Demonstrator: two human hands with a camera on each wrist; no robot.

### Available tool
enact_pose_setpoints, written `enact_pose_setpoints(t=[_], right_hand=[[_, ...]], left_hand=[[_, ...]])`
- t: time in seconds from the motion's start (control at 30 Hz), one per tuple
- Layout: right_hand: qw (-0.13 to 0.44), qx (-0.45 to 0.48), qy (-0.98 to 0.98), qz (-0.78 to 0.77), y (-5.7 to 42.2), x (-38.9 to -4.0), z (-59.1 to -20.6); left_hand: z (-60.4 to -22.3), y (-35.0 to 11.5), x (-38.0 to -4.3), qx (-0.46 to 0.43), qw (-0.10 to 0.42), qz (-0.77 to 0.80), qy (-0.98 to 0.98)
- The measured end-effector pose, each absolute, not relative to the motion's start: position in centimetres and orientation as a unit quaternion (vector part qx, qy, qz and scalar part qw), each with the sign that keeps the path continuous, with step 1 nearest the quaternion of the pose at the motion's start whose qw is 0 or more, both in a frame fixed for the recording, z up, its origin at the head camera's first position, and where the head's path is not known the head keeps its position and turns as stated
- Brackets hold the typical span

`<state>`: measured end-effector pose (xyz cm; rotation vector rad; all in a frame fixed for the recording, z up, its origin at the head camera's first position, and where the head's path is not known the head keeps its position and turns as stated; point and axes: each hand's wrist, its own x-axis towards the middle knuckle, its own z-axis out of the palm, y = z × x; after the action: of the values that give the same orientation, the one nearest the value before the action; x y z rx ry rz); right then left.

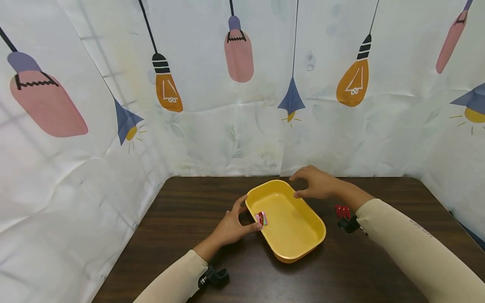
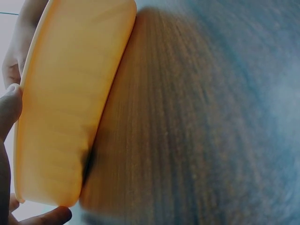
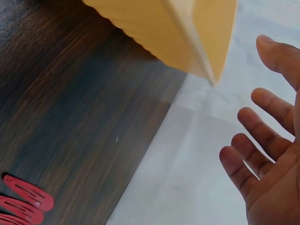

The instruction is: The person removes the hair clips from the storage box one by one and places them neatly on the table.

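Note:
A yellow plastic tray [image 1: 291, 223] sits at an angle on the dark table. Inside it, by the left wall, lie a few snap hair clips [image 1: 261, 218] in pink, red and green. My left hand [image 1: 233, 227] holds the tray's left side, the thumb [image 2: 10, 105] at the rim and the fingers around the far left corner. Raised beside the far right rim is my right hand [image 1: 316, 183], apart from the tray, fingers spread and slightly bent, holding nothing. Red snap hair clips [image 3: 26, 199] lie on the table beneath my right wrist.
The dark wood-grain table [image 1: 182, 219] extends around the tray. A white curtain [image 1: 227, 139] printed with hanging lamps stands behind and at the sides. Each wrist carries a small black camera, such as the left wrist camera [image 1: 216, 277].

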<state>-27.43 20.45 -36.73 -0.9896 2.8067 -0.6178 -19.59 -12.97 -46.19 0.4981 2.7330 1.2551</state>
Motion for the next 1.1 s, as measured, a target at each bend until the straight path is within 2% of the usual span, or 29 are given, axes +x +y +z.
enact_pose_setpoints(t=[1.1], right_hand=[[0.081, -0.330, 0.920, -0.197, 15.6, -27.4, -36.9]], left_hand=[[-46.2, -13.0, -19.7, 0.159, 0.055, 0.408, 0.898]])
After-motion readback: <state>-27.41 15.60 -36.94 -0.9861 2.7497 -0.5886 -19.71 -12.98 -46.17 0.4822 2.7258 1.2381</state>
